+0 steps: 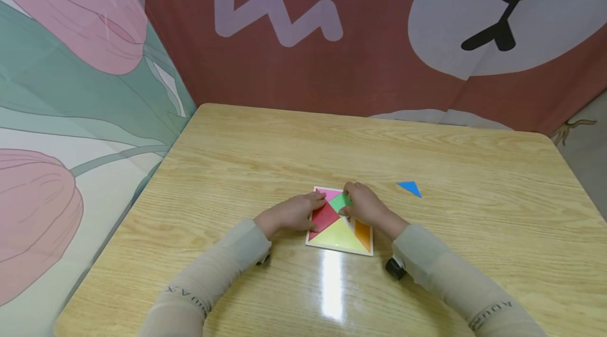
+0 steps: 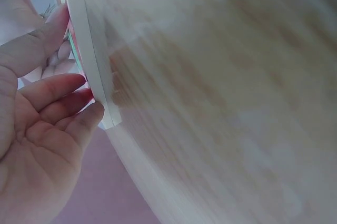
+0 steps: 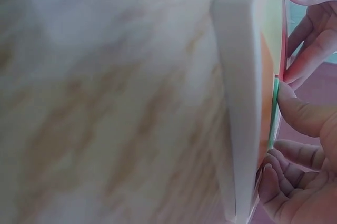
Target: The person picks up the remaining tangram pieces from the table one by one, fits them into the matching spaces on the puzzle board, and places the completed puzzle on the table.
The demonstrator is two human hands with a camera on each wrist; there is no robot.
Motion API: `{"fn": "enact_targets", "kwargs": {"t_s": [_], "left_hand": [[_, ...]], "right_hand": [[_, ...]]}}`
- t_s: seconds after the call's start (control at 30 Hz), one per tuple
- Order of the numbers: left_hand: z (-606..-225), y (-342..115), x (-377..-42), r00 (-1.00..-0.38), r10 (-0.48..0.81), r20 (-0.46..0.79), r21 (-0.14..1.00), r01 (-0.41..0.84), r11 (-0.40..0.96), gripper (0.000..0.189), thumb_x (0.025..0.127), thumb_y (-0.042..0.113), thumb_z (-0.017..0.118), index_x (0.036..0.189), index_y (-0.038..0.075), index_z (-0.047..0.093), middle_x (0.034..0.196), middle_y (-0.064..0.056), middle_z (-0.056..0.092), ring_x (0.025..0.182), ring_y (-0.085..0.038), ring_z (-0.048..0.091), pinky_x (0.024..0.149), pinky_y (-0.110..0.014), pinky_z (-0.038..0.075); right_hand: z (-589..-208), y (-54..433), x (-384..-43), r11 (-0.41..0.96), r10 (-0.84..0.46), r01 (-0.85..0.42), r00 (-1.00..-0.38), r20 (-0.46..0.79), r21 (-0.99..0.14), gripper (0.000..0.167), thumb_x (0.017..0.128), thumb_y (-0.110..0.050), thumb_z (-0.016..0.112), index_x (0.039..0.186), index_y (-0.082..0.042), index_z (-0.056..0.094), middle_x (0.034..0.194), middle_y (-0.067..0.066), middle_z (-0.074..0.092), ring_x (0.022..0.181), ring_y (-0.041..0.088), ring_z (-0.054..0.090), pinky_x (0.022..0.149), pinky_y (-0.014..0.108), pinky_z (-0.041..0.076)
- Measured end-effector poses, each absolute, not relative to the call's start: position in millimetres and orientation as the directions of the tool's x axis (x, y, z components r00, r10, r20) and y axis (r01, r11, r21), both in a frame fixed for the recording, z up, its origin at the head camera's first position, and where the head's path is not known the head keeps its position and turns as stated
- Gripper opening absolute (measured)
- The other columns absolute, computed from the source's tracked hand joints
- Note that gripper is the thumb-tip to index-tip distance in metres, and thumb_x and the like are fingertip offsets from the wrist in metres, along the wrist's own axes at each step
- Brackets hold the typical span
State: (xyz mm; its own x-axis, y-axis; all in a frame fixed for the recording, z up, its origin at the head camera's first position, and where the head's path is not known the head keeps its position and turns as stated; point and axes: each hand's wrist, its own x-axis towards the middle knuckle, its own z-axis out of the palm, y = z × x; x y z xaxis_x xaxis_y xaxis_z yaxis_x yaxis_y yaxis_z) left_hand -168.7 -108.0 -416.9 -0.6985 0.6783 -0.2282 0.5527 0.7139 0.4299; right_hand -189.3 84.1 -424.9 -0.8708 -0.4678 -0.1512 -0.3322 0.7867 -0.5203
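Right hand (image 1: 366,206) is apparently pinching green piece (image 1: 339,202) in tray (image 3: 240,81), left hand (image 1: 295,212) is resting relaxed fingers on red piece (image 1: 324,216), and blue triangle (image 1: 412,188) is lying rightward on table (image 1: 265,158), nearer the right hand.

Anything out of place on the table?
Yes: the blue triangle lies alone on the table, right of the tray, apart from the other pieces. Also, the green piece and red piece show edge-on above the tray in the right wrist view, so perhaps not fully seated.
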Motion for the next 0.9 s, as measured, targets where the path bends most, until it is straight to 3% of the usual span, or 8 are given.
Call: {"fn": "enact_targets", "kwargs": {"t_s": [0.27,0.6,0.9], "left_hand": [[-415.4,-107.7,-168.3,-0.69,0.688,-0.225,0.418,0.569,0.708,0.063,0.076,0.02,0.066,0.128,-0.003,0.038,0.134,-0.013,0.032,0.124,-0.021,0.027,0.099,-0.026,0.024],[-412.7,-107.3,-166.4,-0.688,0.689,-0.229,0.421,0.568,0.707,0.062,0.077,0.019,0.065,0.128,-0.003,0.038,0.134,-0.014,0.032,0.124,-0.022,0.027,0.1,-0.027,0.023],[-412.1,-107.1,-166.4,-0.689,0.69,-0.222,0.422,0.57,0.705,0.062,0.076,0.019,0.065,0.127,-0.004,0.039,0.134,-0.015,0.032,0.124,-0.022,0.027,0.1,-0.028,0.023]], "right_hand": [[-424.3,85.1,-190.8,0.77,-0.486,-0.345,-0.862,-0.143,-0.537,0.03,0.072,-0.014,0.069,0.09,0.003,0.052,0.081,0.008,0.049,0.072,0.02,0.046,0.064,0.032,0.043],[-422.5,92.9,-191.4,0.737,-0.53,-0.372,-0.837,-0.14,-0.564,0.031,0.073,-0.011,0.066,0.096,0.006,0.056,0.084,0.01,0.051,0.077,0.021,0.049,0.071,0.035,0.044],[-421.1,105.8,-189.7,0.674,-0.538,-0.336,-0.833,-0.126,-0.658,0.031,0.073,-0.002,0.061,0.101,0.009,0.056,0.085,0.01,0.052,0.077,0.02,0.049,0.07,0.032,0.044]]}}
